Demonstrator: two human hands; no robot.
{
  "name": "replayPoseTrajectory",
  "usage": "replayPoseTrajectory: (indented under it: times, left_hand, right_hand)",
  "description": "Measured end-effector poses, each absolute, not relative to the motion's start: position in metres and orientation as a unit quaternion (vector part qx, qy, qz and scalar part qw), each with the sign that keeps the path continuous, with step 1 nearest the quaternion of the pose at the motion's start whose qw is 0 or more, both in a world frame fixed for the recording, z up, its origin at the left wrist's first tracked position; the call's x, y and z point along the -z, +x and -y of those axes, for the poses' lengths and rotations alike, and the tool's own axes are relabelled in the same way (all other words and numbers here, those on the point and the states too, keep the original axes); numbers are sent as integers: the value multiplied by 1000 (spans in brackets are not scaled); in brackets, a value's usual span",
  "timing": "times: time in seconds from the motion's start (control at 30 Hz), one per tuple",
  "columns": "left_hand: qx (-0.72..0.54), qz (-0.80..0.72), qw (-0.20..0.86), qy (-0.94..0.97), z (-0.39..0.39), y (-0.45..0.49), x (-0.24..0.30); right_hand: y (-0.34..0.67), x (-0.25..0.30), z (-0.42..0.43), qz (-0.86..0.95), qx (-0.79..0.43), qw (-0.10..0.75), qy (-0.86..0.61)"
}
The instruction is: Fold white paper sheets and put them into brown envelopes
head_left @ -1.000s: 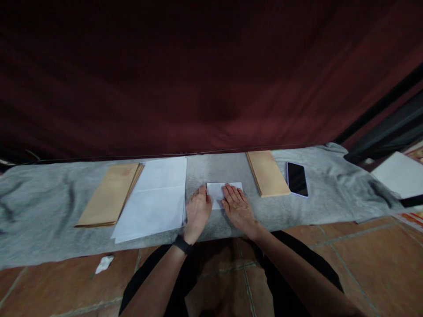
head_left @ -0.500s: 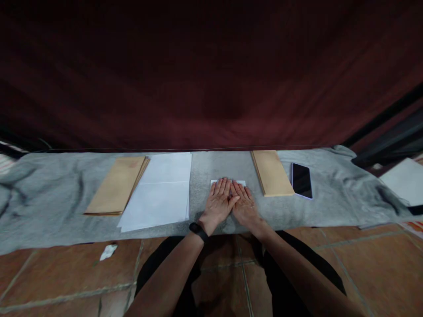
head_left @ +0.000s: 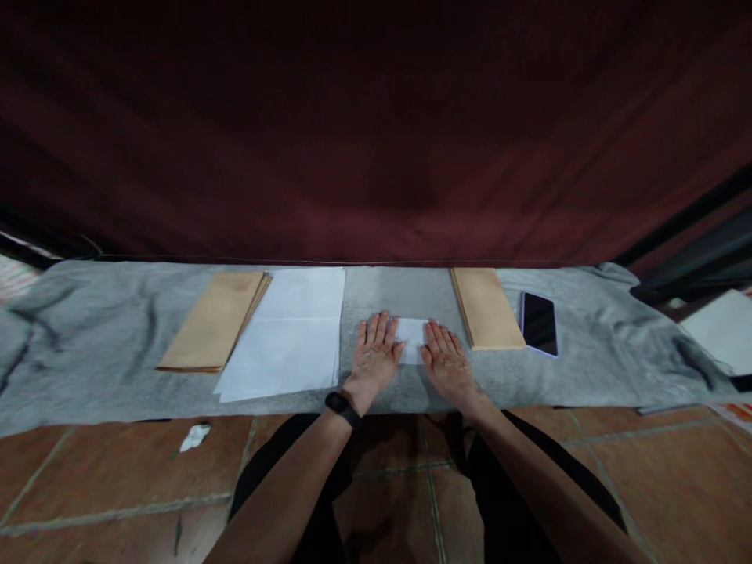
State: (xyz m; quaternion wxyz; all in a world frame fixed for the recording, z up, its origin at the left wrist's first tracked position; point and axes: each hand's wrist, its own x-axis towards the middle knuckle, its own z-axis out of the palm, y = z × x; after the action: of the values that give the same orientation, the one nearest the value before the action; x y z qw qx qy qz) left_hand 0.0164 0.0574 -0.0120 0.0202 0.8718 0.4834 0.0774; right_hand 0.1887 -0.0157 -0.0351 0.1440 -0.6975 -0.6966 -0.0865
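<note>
A small folded white paper (head_left: 412,338) lies on the grey cloth (head_left: 94,352) in front of me. My left hand (head_left: 374,356) rests flat on its left end with fingers stretched out; a black band is on that wrist. My right hand (head_left: 450,363) lies flat on the paper's right end, fingers also extended. Only the middle strip of the paper shows between the two hands.
A stack of white sheets (head_left: 289,335) and a pile of brown envelopes (head_left: 216,319) lie to the left. Another brown envelope pile (head_left: 485,307) and a black phone (head_left: 539,322) lie to the right. A crumpled paper scrap (head_left: 195,436) sits on the tiled floor. A dark red curtain hangs behind.
Half a second ago both hands were pressed together over the paper's middle; they have since slid apart to its left and right ends, leaving the centre uncovered.
</note>
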Motion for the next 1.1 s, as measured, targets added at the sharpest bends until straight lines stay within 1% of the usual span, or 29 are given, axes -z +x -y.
replayPoseTrajectory:
  times: [0.33, 0.87, 1.1]
  left_hand:
    - [-87, -506, 28, 858, -58, 1, 11]
    - [-71, -527, 9, 847, -55, 0, 7]
    - [-84, -533, 28, 842, -59, -2, 5]
  right_hand:
    - [201, 39, 24, 697, 85, 171, -691]
    - [206, 40, 32, 693, 97, 175, -692]
    - [205, 36, 35, 687, 95, 183, -697]
